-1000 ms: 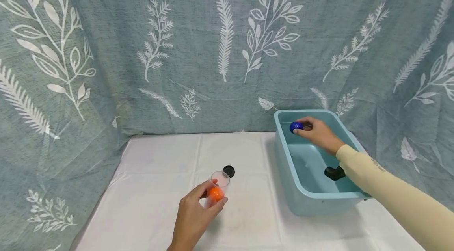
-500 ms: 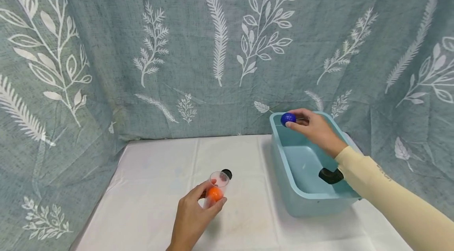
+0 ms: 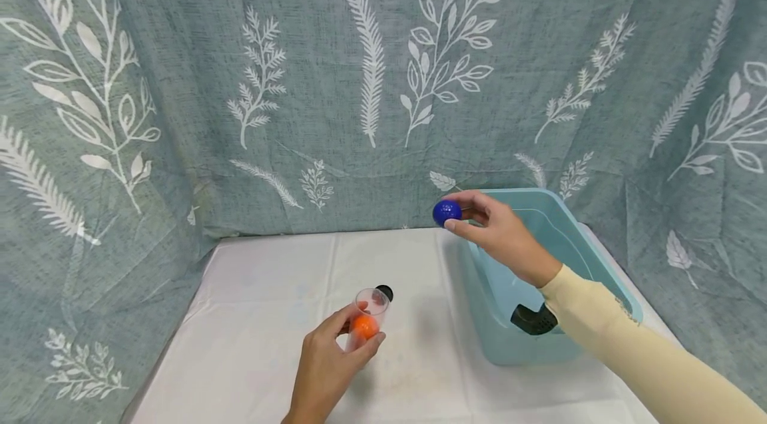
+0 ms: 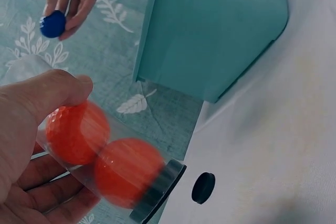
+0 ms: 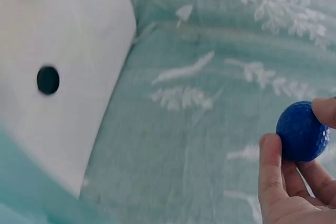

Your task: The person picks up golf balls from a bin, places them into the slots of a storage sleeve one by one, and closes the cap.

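My left hand (image 3: 333, 357) grips a clear plastic tube (image 3: 373, 302) standing at the middle of the table. Two orange golf balls (image 4: 129, 172) lie stacked inside it, and a black cap (image 4: 159, 191) covers its bottom end in the left wrist view. The tube's top is uncovered. A blue golf ball (image 3: 447, 212) is pinched between the thumb and fingers of my right hand (image 3: 494, 231), held up at the left rim of the teal bin. Behind the tube lies a loose black cap (image 4: 203, 188), partly hidden by it in the head view.
A deep teal bin (image 3: 500, 344) stands on the right of the white-covered table (image 3: 269, 291), its left wall between the two hands. A leaf-patterned curtain (image 3: 323, 78) hangs behind and at both sides. The black wrist camera (image 3: 533, 319) overlaps the bin.
My right hand has carried the blue golf ball leftward from over the inside of the bin to just past its left rim. The left hand keeps its grip on the tube.
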Motion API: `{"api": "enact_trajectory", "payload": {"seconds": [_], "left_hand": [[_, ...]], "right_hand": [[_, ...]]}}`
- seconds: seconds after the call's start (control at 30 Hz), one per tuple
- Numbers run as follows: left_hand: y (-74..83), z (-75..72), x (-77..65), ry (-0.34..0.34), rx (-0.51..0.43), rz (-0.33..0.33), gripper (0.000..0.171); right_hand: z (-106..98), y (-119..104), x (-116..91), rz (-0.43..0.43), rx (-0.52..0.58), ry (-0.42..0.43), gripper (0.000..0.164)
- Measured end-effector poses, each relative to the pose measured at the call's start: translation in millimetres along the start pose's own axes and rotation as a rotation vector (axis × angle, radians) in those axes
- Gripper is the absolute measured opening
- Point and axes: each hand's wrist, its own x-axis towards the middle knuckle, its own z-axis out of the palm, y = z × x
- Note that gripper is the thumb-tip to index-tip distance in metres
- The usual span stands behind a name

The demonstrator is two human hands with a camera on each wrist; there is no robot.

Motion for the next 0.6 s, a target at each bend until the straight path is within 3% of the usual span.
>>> {"api": "enact_trajectory", "payload": {"seconds": [0.27,0.43,0.6], "left_hand": [[3.7,-2.2,0.2,0.014,0.0,-0.041,0.045],[6.6,-0.9,0.8,-0.015,0.011,-0.09,0.047],[8.5,0.3,0.7,-0.016,0.004,-0.079,0.047]], "right_hand": [[38.7,-9.3,-6.8,-0.068,0.129,-0.057,0.044],[68.0,-9.5,-10.1,-0.11,0.158,-0.087,0.043],[96.6,-0.7,-14.9,-0.174,0.222,-0.093,0.043]]}}
